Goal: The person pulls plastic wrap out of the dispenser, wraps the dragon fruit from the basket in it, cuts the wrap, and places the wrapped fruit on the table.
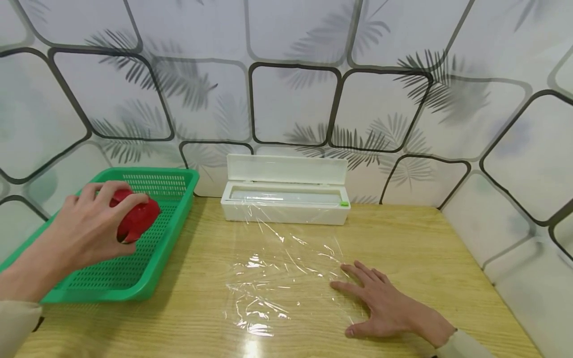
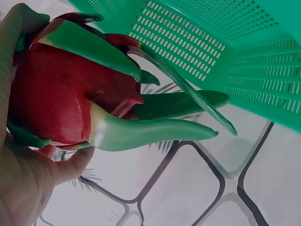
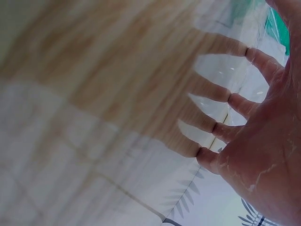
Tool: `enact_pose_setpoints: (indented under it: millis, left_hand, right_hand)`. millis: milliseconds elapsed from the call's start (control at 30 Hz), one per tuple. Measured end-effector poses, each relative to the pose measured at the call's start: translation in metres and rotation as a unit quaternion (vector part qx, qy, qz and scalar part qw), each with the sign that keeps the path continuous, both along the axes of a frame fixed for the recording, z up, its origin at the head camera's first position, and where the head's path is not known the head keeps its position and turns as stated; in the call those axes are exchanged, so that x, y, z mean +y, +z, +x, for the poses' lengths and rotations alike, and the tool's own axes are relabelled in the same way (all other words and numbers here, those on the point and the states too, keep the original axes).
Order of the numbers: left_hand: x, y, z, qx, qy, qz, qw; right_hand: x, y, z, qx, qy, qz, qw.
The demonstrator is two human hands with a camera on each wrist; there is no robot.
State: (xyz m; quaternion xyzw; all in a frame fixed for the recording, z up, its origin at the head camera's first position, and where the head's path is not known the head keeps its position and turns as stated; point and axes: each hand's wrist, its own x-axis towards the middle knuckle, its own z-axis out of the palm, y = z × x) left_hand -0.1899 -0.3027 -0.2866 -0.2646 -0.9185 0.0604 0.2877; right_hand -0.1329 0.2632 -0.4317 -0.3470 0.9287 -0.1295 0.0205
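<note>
Left grip (image 1: 96, 219) holds a red dragon fruit (image 1: 141, 219), the thumb and fingers curled round its body. Toward nine o'clock in the head view, the fruit is held up over a green basket (image 1: 172, 248), whose sides and bottom are perforated. Seen from the left wrist, its long green scales (image 2: 155, 134) point to three o'clock, and the basket wall fills the one o'clock side.

At four o'clock, the right grip (image 1: 380, 306) is spread wide, palm down, with nothing in it; its fingertips meet the surface at the three o'clock edge of a sheet of clear film (image 1: 268, 283). That film lies creased and shiny across the wood-grain counter (image 1: 403, 238), running toward six o'clock from a white box (image 1: 286, 214) at twelve. The box's lid (image 1: 286, 169) stands raised, and a small green piece (image 1: 344, 204) sits at its right end. Behind, leaf-patterned wall covering (image 1: 295, 104) rises from the counter.
</note>
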Motion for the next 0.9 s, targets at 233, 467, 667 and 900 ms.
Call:
enact_pose_setpoints:
  millis: [233, 467, 667, 900]
  left_hand:
    - [0.005, 0.002, 0.001, 0.006, -0.01, -0.002, 0.9999]
    - [0.012, 0.003, 0.003, 0.006, -0.026, 0.003, 0.9996]
    - [0.018, -0.001, 0.005, 0.007, -0.04, 0.007, 0.9991]
    - [0.028, -0.003, 0.006, 0.021, -0.053, 0.015, 0.9983]
  right_hand:
    - [0.001, -0.002, 0.0, 0.008, 0.001, 0.001, 1.0]
    - [0.001, -0.003, 0.001, 0.011, 0.003, 0.002, 1.0]
    - [0.001, -0.003, 0.003, 0.008, 0.001, 0.004, 1.0]
    - [0.001, -0.005, 0.002, 0.017, 0.003, 0.006, 1.0]
